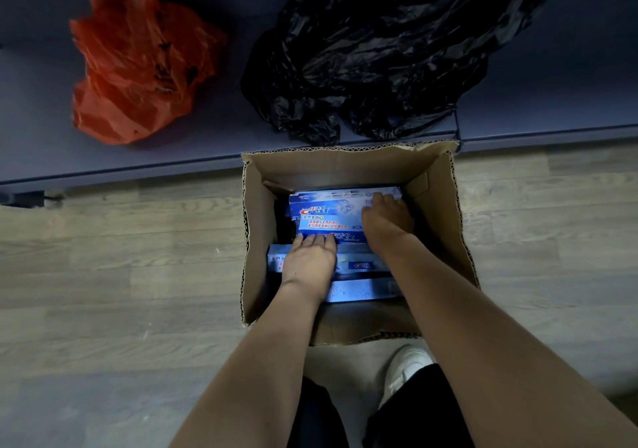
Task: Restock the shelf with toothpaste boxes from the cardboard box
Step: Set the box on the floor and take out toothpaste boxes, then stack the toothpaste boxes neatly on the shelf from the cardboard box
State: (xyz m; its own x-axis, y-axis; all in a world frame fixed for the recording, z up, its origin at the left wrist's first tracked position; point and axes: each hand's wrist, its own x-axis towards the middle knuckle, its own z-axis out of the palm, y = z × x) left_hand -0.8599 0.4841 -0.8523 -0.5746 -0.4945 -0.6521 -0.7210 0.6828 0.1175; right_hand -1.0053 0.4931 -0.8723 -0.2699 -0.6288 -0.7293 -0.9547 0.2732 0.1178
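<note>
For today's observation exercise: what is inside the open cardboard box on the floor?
The cardboard box holds blue toothpaste boxes, stacked flat. The left hand and right hand rest on them. The hands, forearms and upper boxes hide whatever lies deeper, so the count is unclear.

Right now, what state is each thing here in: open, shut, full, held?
cardboard box: open, standing on the floor, still holding toothpaste boxes.
top toothpaste box: lying flat, both hands on it, not lifted.
lower toothpaste boxes: stacked flat underneath.
left hand: flat, fingers at the top box's near edge.
right hand: resting over its right end.
orange bag: crumpled on the shelf.
black bag: crumpled on the shelf.
shelf: no toothpaste on it.
</note>
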